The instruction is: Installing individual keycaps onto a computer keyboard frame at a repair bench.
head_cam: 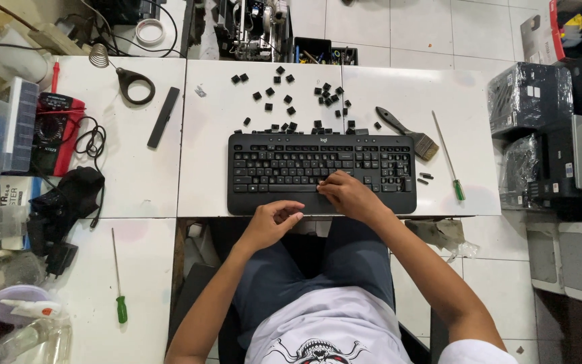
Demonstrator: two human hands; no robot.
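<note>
Nearest the lens, two forearms reach up from the lap toward a black keyboard (322,173) lying flat on the middle white table (399,94), its front edge just at the table's near rim. Right hand (351,195) rests on the lower rows of the keyboard, fingers bent down onto the keys around the middle; whether it pinches a cap or only presses I cannot tell. Left hand (272,222) hovers just off the front edge, fingers curled toward the thumb as if around something small, though nothing can be made out in it. Loose black keycaps (304,101) lie scattered behind the keyboard, touching nothing but the tabletop, some in a line along its back edge. Working well here, by my judgement, means seating or lifting one cap at a time with a straight vertical push or pull, keeping the other hand free to steady the board, and keeping the loose caps grouped so none rolls off. Counted: one keyboard, roughly three dozen loose caps (too small for an exact count), one paintbrush (409,133) just right of the caps, one long thin screwdriver with a green handle (448,158) beside it, a second green-handled screwdriver (118,276) on the left table, one red multimeter (58,128), one black bar (164,116), and one roll of tape (149,30) farther back
</note>
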